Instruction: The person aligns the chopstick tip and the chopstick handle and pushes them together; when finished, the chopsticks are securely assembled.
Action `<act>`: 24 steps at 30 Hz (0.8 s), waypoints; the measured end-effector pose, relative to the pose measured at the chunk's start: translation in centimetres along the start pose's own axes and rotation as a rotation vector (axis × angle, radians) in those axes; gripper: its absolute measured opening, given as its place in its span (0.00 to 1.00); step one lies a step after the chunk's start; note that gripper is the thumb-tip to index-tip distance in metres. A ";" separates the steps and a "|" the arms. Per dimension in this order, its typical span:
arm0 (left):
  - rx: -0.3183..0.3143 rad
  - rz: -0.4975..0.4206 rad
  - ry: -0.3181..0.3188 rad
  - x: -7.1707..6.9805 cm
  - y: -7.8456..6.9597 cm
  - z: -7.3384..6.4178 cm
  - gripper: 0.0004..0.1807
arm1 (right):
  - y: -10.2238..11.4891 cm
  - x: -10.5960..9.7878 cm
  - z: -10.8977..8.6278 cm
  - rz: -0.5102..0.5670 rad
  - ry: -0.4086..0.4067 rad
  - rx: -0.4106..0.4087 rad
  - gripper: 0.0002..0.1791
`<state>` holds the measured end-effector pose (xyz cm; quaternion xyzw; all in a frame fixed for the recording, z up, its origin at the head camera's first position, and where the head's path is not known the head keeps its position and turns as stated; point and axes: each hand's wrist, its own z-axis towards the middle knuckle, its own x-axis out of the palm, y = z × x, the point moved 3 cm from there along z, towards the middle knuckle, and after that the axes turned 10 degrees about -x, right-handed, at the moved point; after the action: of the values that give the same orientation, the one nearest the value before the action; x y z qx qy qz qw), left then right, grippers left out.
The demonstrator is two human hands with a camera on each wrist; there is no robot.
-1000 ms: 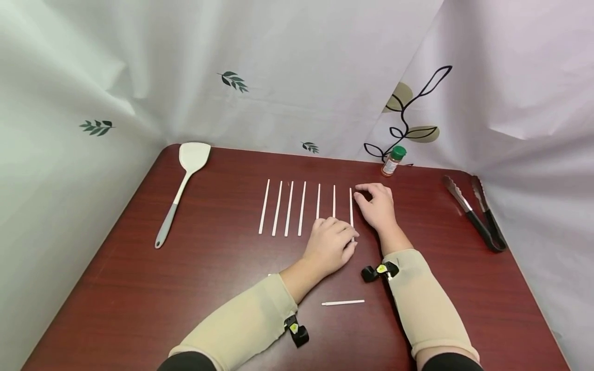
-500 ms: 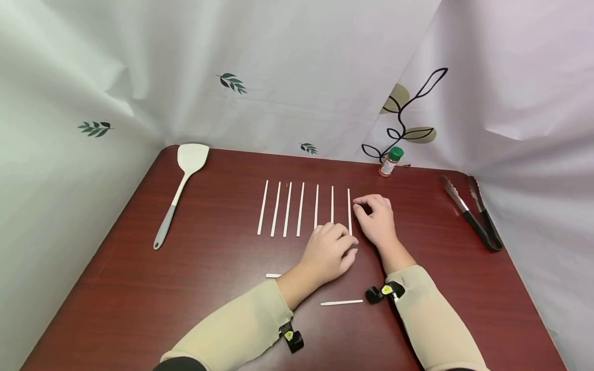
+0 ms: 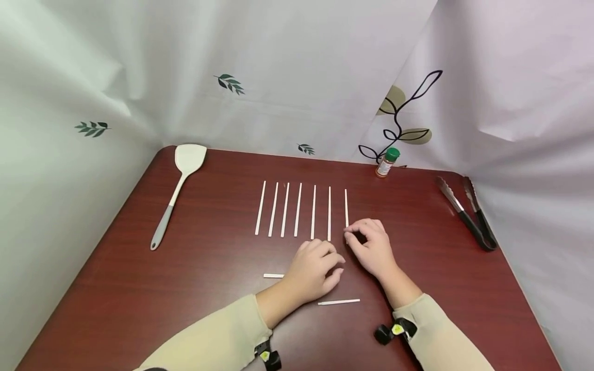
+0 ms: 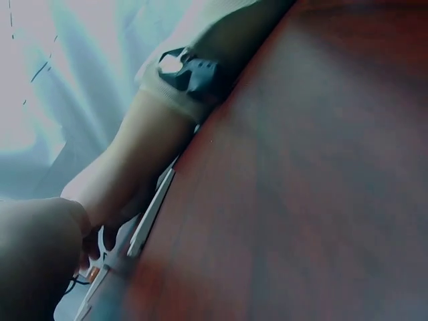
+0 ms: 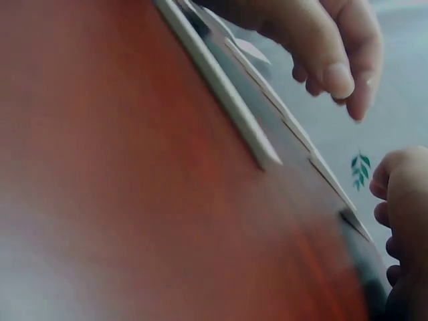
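Observation:
Several thin white sticks lie side by side in a row on the dark red table. My right hand is at the near end of the rightmost stick, thumb and forefinger bent close beside it. Whether they touch it, I cannot tell. To its left, my left hand hovers by the near ends of the row, fingers loosely bent around nothing. It is over a crosswise stick, whose left end shows beside the wrist. Another short-looking stick lies crosswise nearer me.
A white spatula with a grey handle lies at the left. By the back edge stands a green-capped spice jar. Tongs with black handles lie spread at the right. A pale curtain closes off the back and sides.
My right hand has slid toward me along the rightmost stick, from its far end to its near end. The left hand has drawn back toward me and slightly left. The row looks unmoved.

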<state>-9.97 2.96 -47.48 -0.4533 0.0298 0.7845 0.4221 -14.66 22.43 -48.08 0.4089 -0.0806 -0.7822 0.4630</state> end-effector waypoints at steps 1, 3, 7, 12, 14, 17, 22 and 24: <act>-0.008 -0.007 0.016 -0.2 0.2 -0.3 0.07 | 0.4 0.1 -0.4 0.012 0.011 -0.016 0.06; -0.029 -0.025 0.051 -0.7 0.7 -0.9 0.09 | 1.3 0.2 -1.0 0.039 0.036 -0.050 0.06; -0.055 -0.056 0.099 -1.8 1.8 -1.9 0.18 | 2.9 0.4 -2.2 0.097 0.097 -0.113 0.08; -0.078 -0.087 0.119 -3.3 3.2 -3.5 0.24 | 4.7 0.4 -3.5 0.208 0.163 -0.222 0.12; -0.094 -0.109 0.117 -4.0 3.9 -4.1 0.24 | 5.3 0.5 -3.8 0.265 0.203 -0.299 0.16; -0.111 -0.136 0.083 -5.0 4.9 -4.9 0.23 | 6.0 0.6 -4.2 0.319 0.289 -0.404 0.20; -0.121 -0.136 0.042 -6.2 6.1 -5.4 0.19 | 6.2 0.8 -4.6 0.265 0.414 -0.433 0.22; -0.123 -0.124 0.043 -6.6 6.5 -5.5 0.16 | 6.2 0.9 -4.6 0.243 0.440 -0.419 0.20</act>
<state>-9.14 -7.74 -48.00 -0.4960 -0.0372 0.7474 0.4405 -7.54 19.44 -48.49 0.4515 0.1358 -0.6136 0.6334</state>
